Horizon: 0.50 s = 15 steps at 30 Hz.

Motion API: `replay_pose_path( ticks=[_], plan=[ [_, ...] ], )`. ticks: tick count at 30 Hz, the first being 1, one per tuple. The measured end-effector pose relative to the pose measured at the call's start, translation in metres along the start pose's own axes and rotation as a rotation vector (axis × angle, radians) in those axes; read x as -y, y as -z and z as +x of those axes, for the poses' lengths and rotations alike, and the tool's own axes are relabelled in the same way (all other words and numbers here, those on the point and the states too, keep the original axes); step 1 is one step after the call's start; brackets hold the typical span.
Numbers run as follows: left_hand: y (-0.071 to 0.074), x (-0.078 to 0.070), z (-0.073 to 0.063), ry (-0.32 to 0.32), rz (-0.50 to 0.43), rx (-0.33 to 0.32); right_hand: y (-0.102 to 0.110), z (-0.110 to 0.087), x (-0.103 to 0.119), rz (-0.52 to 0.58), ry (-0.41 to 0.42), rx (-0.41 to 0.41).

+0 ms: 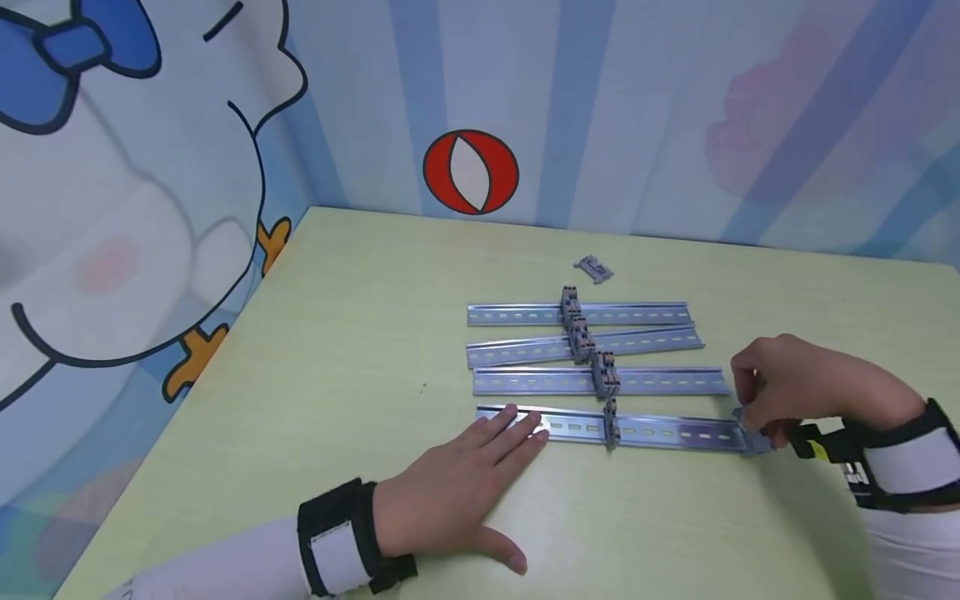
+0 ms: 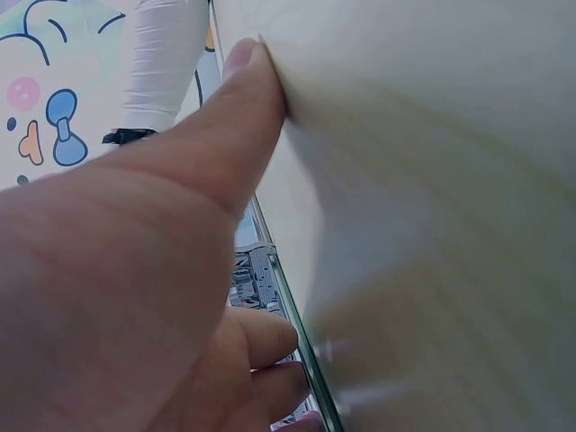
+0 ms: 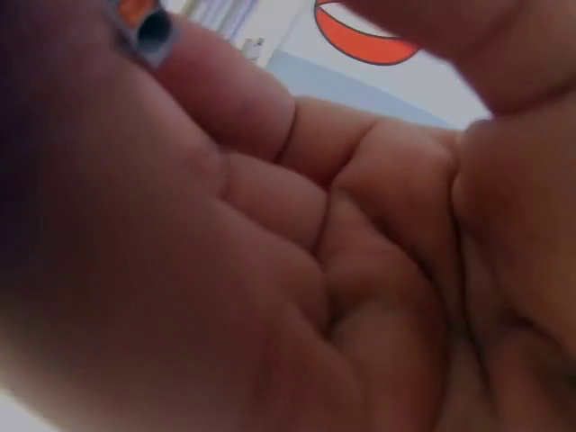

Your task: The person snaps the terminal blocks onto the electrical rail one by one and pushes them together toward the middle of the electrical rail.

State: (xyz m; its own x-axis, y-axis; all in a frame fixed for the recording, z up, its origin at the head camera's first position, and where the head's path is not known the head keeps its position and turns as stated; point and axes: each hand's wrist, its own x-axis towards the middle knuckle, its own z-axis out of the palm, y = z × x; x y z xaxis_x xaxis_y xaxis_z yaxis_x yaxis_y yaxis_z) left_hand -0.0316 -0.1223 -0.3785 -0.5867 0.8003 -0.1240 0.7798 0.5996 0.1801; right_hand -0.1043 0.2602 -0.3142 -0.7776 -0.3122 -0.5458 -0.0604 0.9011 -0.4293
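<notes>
The nearest slotted metal DIN rail (image 1: 682,431) lies on the table with one grey terminal block (image 1: 611,425) clipped near its middle. My left hand (image 1: 457,483) rests flat, its straight fingertips on that rail's left end and its thumb spread out over the table. At the rail's right end, my right hand (image 1: 825,383) pinches another grey terminal block (image 1: 756,442) between thumb and fingers, overlapping the rail end in the head view. A corner of the held block, with an orange part (image 3: 135,11), shows in the right wrist view; the fingers hide the rest.
Behind the front rail lie several more DIN rails (image 1: 525,382), each bearing grey terminal blocks (image 1: 604,375) near its middle. One loose terminal block (image 1: 595,268) lies flat beyond them. A cartoon-printed wall (image 1: 495,67) borders the table (image 1: 337,333) at the back and left.
</notes>
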Motion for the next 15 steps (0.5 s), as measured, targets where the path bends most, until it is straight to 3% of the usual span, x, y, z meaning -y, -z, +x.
replay_pose_path(
  ticks=[15],
  plan=[
    [-0.0019, 0.0008, 0.0003, 0.004, 0.006, 0.001, -0.0037, 0.0078, -0.0045, 0.060, 0.015, 0.039]
  ],
)
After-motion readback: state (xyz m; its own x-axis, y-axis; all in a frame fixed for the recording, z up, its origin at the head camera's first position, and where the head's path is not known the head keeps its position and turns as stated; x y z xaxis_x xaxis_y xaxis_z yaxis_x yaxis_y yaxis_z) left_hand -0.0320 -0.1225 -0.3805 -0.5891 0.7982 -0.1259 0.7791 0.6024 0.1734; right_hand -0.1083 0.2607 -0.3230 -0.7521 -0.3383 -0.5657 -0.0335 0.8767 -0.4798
